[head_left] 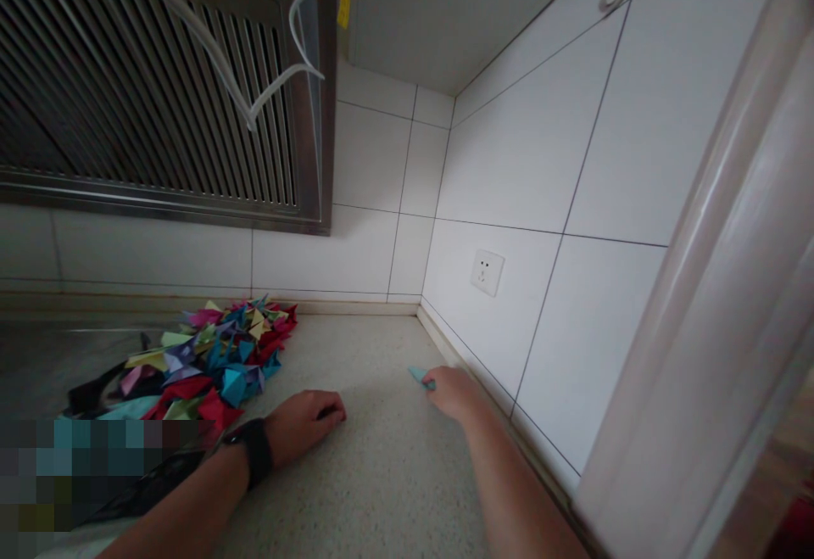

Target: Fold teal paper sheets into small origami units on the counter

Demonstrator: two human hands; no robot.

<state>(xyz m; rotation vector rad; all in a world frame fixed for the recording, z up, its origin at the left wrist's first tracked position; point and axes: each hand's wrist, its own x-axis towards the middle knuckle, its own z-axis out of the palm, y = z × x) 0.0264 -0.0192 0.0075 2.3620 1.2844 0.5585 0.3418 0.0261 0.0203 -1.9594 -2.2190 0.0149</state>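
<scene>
My right hand [448,391] is closed on a small light-teal folded paper piece [420,375], whose pointed end sticks out past the fingers at the counter's right side. My left hand [309,422], with a black watch on the wrist, lies low over the counter, its fingers curled in and nothing showing in them. Left of it is a heap of folded paper pieces [232,351] in red, blue, yellow, purple, pink and green. They look like origami with pointed tips, some overlapping others.
The speckled counter [375,474] meets white tiled walls in a corner. A power socket [487,272] is on the right wall. Above the heap hangs a range hood [191,101] with pale tubing [251,109]. A pale column [693,287] stands at right. The lower left is pixelated.
</scene>
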